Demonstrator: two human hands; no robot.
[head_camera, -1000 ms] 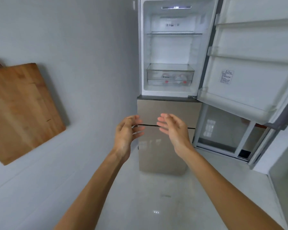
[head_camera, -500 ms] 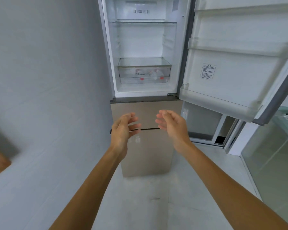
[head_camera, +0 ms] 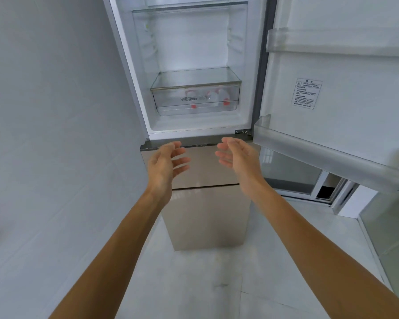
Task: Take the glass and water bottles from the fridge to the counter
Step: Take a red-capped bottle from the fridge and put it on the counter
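Both hands were empty, fingers spread apart, palms facing each other. Left hand [head_camera: 165,164] and right hand [head_camera: 238,158] were held level in front of the fridge [head_camera: 207,171], over the tan drawer front [head_camera: 205,166] just below the open upper compartment, touching nothing.

Water bottles [head_camera: 217,97] lay inside the clear crisper drawer [head_camera: 195,97] at 12 o'clock from the hands, at the bottom of the upper compartment. Seen only through the frosted plastic: white bodies, red caps at the front, outlines blurred. At least two; exact count unclear. Could not make out a glass in there; anything transparent would be lost against the drawer wall.

Fridge door [head_camera: 332,88] stood open at 2 o'clock, its top and right edge cut off by the frame. Door bins [head_camera: 320,153] were translucent, contents unreadable. Label [head_camera: 306,93] on the door liner was too small to read. Upper glass shelf [head_camera: 189,8] was partly cropped at the top. Grey wall [head_camera: 55,111] filled 9 o'clock.
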